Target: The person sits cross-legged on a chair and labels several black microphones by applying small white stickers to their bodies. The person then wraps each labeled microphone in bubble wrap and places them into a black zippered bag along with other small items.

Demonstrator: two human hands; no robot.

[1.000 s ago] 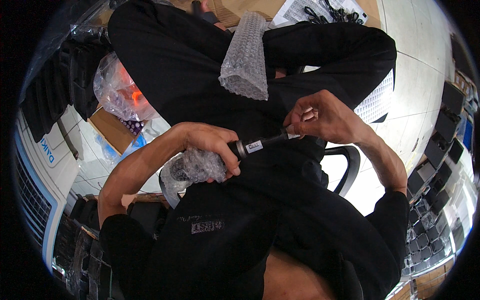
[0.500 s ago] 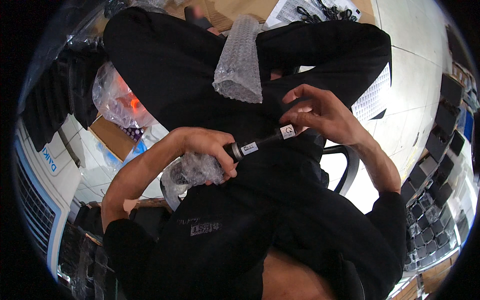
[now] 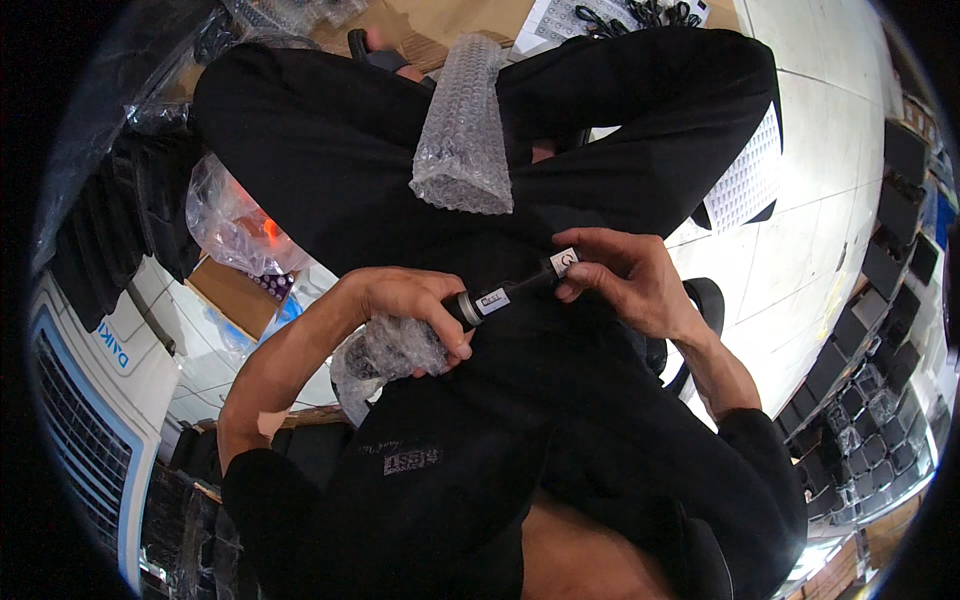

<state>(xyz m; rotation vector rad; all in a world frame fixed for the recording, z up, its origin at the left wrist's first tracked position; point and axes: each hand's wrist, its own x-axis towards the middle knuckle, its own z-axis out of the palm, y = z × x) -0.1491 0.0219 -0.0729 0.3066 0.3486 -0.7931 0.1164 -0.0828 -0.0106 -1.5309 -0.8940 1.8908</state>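
Observation:
My left hand [image 3: 415, 298] is closed round a slim black tube with a silver ring, by its shape a handheld microphone [image 3: 527, 284]. Crumpled bubble wrap [image 3: 388, 350] covers its thick end, below my left fingers. Two white labels sit on the body, one beside the ring and one near the thin end. My right hand [image 3: 636, 285] has thumb and forefinger closed at that thin end, against the label there. Across my lap, beyond both hands, lies a clear bubble-wrap sleeve [image 3: 462, 130] with its wide mouth toward me.
To the left are a plastic bag [image 3: 240, 220] with something orange, a cardboard box [image 3: 233, 293] and a white-and-blue appliance [image 3: 95, 390]. Black cables [image 3: 640, 16] lie on a printed sheet at the far side. Another printed sheet [image 3: 748, 175] is by my right knee. Dark boxes [image 3: 870, 300] line the right.
My right hand has come in, and its thumb and forefinger have closed at the microphone's thin end. My left hand keeps its grip. The whole view has shifted slightly.

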